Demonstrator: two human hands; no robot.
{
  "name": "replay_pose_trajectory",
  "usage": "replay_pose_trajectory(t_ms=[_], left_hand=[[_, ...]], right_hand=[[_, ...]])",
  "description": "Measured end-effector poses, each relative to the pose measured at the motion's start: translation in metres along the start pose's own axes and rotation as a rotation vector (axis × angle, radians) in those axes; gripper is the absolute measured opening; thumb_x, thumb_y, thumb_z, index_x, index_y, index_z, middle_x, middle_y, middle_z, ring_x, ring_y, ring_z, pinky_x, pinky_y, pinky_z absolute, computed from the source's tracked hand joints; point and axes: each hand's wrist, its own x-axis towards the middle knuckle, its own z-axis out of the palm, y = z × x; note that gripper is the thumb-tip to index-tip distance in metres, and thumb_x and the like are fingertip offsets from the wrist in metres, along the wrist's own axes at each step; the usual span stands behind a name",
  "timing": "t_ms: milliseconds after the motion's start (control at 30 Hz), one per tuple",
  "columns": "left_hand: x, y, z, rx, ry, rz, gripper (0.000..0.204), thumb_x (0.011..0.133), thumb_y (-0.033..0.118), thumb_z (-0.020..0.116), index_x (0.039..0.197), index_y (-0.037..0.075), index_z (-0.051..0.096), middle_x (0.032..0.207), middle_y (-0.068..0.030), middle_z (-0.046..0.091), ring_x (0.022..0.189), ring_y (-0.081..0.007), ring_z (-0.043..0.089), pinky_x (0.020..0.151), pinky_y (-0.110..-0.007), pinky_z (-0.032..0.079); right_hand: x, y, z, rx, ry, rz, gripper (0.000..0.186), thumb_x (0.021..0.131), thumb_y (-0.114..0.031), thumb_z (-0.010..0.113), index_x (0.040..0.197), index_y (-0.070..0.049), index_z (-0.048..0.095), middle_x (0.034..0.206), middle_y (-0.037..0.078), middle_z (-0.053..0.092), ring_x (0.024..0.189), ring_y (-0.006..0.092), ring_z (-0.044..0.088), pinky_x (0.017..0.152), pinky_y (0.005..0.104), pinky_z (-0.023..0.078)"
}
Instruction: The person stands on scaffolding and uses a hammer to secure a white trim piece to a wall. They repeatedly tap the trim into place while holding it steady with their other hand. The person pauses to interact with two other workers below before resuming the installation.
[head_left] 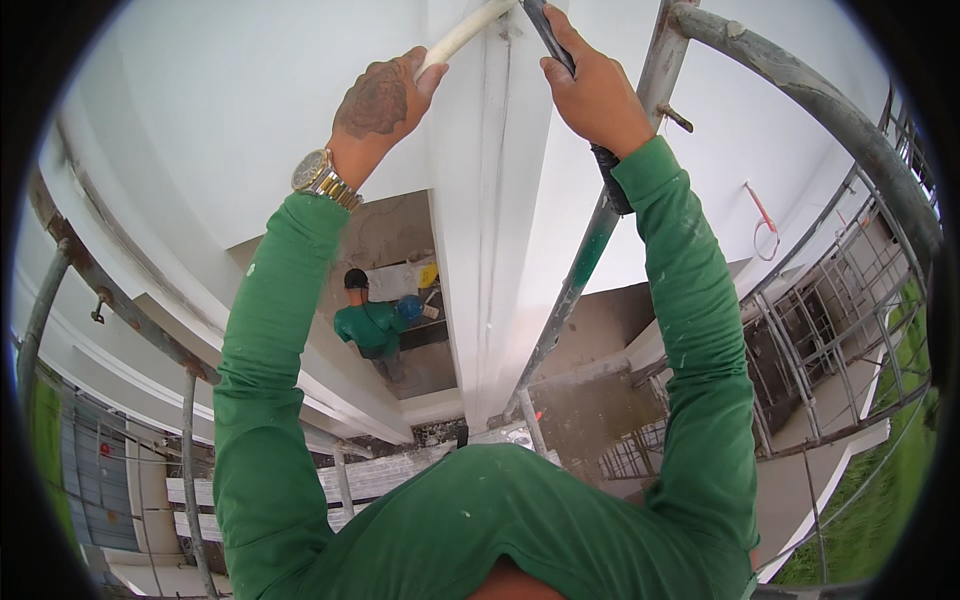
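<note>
Both my arms reach up and forward in front of a white beam (490,220). My left hand (385,105), with a watch at the wrist, is closed round a cream-coloured curved pipe (465,32) that runs up past the top edge. My right hand (597,95) grips a dark grey bar-like handle (547,35), its thumb laid along it. The upper ends of pipe and handle come close together at the top edge, where their contact is cut off. Beneath the right wrist shows a black piece (612,180); whether it belongs to the handle I cannot tell.
A metal scaffold pole (575,280) slants down beside my right arm, joined to a thick curved rail (800,90). Another rail (130,300) runs along the left. Far below, a person in green (368,325) stands by some materials. A red looped cable (765,220) hangs at right.
</note>
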Motion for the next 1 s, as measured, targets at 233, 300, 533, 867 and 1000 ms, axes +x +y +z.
replay_pose_trajectory(t_ms=[233,300,533,867,1000], left_hand=[[0.009,-0.004,-0.021,0.080,0.005,0.096,0.047,0.105,0.045,0.051,0.114,0.002,0.067,0.058,-0.0161,0.057,0.049,-0.0265,0.056,0.052,-0.038,0.048],[0.020,-0.013,-0.032,0.111,-0.007,0.154,0.048,0.105,0.046,0.051,0.115,0.002,0.068,0.058,-0.0163,0.057,0.049,-0.0259,0.055,0.052,-0.038,0.048],[0.057,-0.008,-0.061,0.257,-0.222,0.238,0.052,0.104,0.045,0.053,0.119,-0.002,0.068,0.063,-0.0147,0.062,0.054,-0.0237,0.059,0.055,-0.035,0.049],[0.048,-0.017,-0.054,0.275,-0.060,0.291,0.045,0.104,0.042,0.054,0.121,0.002,0.068,0.064,-0.0171,0.063,0.054,-0.0267,0.061,0.056,-0.038,0.051],[0.053,-0.011,-0.062,0.336,-0.225,0.295,0.046,0.104,0.043,0.053,0.121,0.003,0.068,0.066,-0.0177,0.064,0.056,-0.0272,0.063,0.058,-0.039,0.053]], right_hand=[[0.014,-0.036,-0.028,0.166,0.271,-0.162,0.058,0.098,-0.014,0.055,0.152,-0.002,0.038,0.133,0.035,0.057,0.124,0.0481,0.056,0.105,0.0422,0.046],[0.019,-0.043,-0.031,0.171,0.423,-0.312,0.059,0.098,-0.011,0.054,0.154,-0.001,0.036,0.137,0.033,0.056,0.126,0.0461,0.057,0.105,0.0406,0.046],[0.001,-0.046,-0.025,0.362,0.022,0.437,0.063,0.097,-0.011,0.053,0.155,0.000,0.031,0.125,0.037,0.060,0.112,0.0485,0.062,0.097,0.0432,0.049],[0.007,-0.023,-0.022,0.157,0.322,-0.007,0.061,0.097,-0.009,0.053,0.154,0.000,0.032,0.126,0.035,0.061,0.119,0.0468,0.059,0.103,0.0429,0.045],[-0.002,-0.030,-0.036,0.160,-0.089,0.324,0.060,0.098,-0.009,0.054,0.154,-0.001,0.035,0.103,0.027,0.062,0.090,0.0361,0.060,0.081,0.0393,0.048]])
